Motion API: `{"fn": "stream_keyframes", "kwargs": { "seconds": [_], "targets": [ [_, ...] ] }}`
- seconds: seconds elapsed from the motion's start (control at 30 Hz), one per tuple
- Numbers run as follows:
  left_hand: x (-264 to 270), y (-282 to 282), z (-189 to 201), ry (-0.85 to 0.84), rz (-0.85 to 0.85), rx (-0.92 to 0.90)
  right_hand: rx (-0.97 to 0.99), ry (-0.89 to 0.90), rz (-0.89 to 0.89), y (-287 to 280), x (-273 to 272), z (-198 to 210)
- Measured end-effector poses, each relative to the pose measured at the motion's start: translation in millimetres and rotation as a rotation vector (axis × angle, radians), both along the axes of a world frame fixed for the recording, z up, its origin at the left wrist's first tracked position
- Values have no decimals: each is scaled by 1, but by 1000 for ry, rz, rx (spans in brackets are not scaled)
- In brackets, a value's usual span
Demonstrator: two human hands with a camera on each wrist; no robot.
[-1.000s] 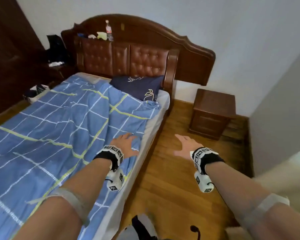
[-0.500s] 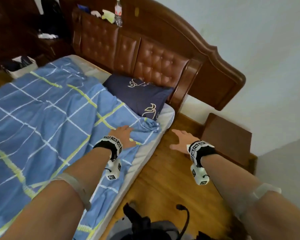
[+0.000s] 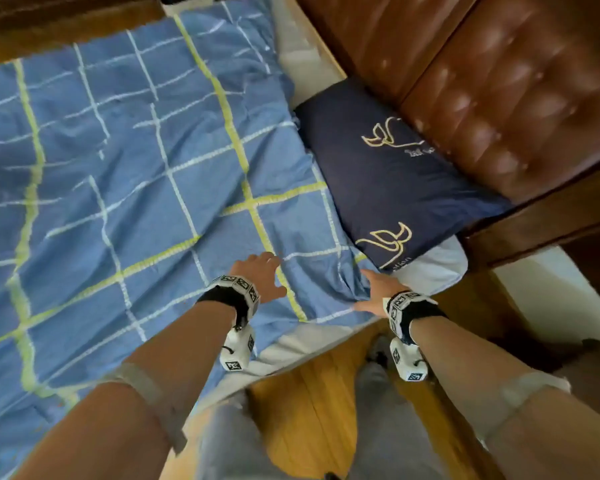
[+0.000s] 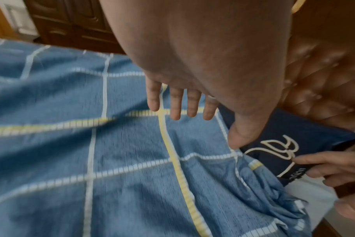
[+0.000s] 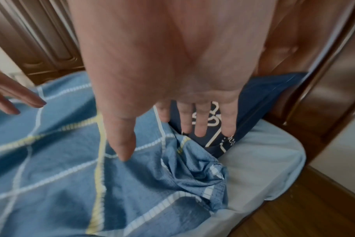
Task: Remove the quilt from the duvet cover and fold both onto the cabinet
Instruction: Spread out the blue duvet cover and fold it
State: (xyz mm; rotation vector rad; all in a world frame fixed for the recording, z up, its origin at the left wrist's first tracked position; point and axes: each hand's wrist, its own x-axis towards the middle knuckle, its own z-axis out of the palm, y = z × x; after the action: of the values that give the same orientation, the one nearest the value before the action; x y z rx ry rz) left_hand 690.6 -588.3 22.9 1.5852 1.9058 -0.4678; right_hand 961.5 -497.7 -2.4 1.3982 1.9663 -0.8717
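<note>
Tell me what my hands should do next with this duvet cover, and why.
Probably close the right hand on the bunched corner of the duvet cover beside the pillow. Both hands are open and grip nothing; the left hand is spread over the cover, and that rumpled corner lies just under the right fingers, the nearest place to start.

The bed [image 3: 437, 271] is covered by a pale fitted sheet. A blue checked duvet cover [image 3: 136, 188] is spread over most of it, and a navy pillow [image 3: 395, 188] is laid against the padded brown headboard [image 3: 499, 81]. The duvet cover's bunched corner is seen just beside the pillow.
</note>
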Motion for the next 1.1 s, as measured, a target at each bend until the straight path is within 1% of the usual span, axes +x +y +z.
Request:
{"fn": "stream_keyframes", "kwargs": {
  "seconds": [0.1,0.17,0.23,0.27,0.33,0.4,0.47,0.53,0.63,0.73,0.77,0.83,0.9,1.0,1.1],
  "targets": [
    [33,12,-61,-35,91,-106,-23,-44,43,35,13,-71],
    [55,19,-91,-53,123,-163,-23,-69,-71,43,19,-108],
    [73,26,-112,-93,154,-218,-58,-49,-187,47,24,-136],
    [82,28,-119,-113,163,-235,-81,-44,-203,46,25,-144],
    [97,31,-126,-131,175,-239,-72,-66,-138,47,26,-152],
    [109,34,-121,-128,176,-238,-80,-63,-50,53,25,-143],
    [117,37,-105,-134,181,-243,-104,-2,-49,61,24,-122],
    [123,43,-80,-137,193,-228,-62,118,-111,76,25,-92],
    [134,57,-37,-111,231,-169,24,358,-163,108,21,-28],
    [146,71,11,-103,307,-86,156,478,-122,139,13,45],
    [149,75,25,-91,321,-62,190,540,-137,147,10,68],
    [152,80,54,-39,330,-21,255,705,-195,158,3,115],
    [152,81,79,16,370,29,326,833,-211,163,-2,156],
    [150,74,116,63,441,100,426,931,-208,159,1,211],
    [146,63,143,124,436,158,539,938,-298,150,19,247]
  ]
}}
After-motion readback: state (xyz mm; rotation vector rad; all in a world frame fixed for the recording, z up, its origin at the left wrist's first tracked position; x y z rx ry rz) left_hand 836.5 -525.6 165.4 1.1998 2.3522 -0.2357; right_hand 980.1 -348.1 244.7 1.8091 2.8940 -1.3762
